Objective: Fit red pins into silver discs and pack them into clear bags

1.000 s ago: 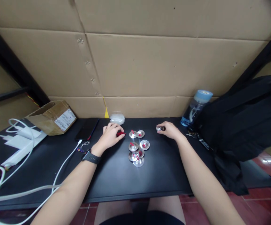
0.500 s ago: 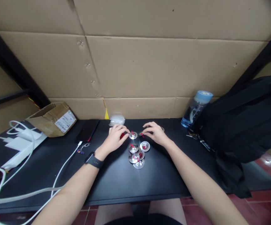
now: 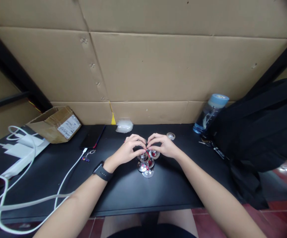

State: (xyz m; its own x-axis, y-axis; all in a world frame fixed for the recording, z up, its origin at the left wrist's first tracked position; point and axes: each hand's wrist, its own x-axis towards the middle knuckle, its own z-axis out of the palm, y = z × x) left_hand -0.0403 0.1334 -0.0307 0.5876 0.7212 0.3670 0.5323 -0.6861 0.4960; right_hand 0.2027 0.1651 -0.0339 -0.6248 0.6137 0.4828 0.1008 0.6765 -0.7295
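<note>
Several silver finger cymbals with red straps lie loosely heaped on the black table; the lowest finger cymbal (image 3: 147, 173) shows its bright rim. Just above the heap, my left hand (image 3: 133, 147) and my right hand (image 3: 163, 146) meet fingertip to fingertip. Pinched between them is a small finger cymbal with a red strap, mostly covered by the fingers. Beside the heap, a separate finger cymbal (image 3: 154, 154) rests under my right fingers. Another cymbal (image 3: 170, 136) lies behind my right hand. A dark watch is on my left wrist.
A torn cardboard box (image 3: 55, 125), a phone (image 3: 92, 137) and white cables (image 3: 35, 198) are at the left. A clear plastic packet (image 3: 124, 126) sits by the cardboard wall. At the right are a blue-lidded bottle (image 3: 211, 114), keys and a black bag (image 3: 260, 132).
Both hands have come together over the heap, from apart to fingertips touching. The finger cymbal in my right fingers has moved left and nearer to me.
</note>
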